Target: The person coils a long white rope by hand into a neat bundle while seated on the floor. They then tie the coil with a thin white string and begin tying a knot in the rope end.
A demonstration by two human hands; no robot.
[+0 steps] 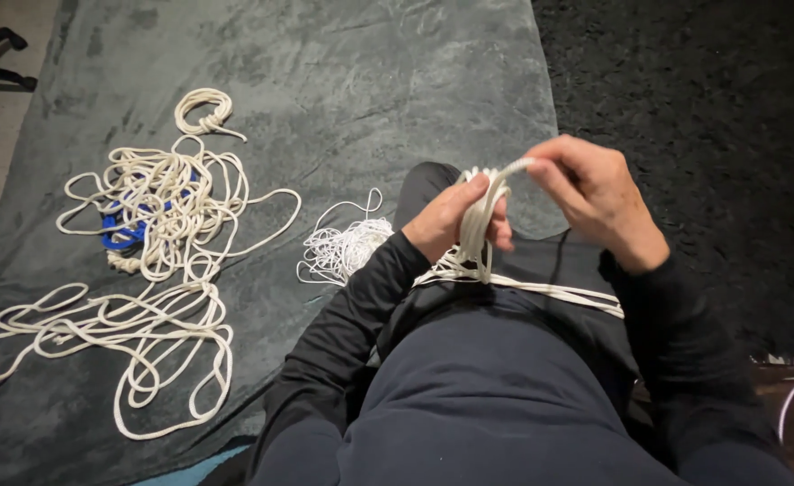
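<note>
Winding white cord [478,225] round left hand [446,220], loops upright across palm; right hand [595,202] just beside, pinching cord end above left fingers.

We see our left hand [451,220] raised, fingers pointing to 1 o'clock, loosely curled; our right hand [595,202] pinches shut at 9 o'clock.

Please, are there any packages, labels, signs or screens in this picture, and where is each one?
None is visible. There is only white rope lying on a grey blanket, and more wound around the left hand, with the right hand pinching a strand.
</note>
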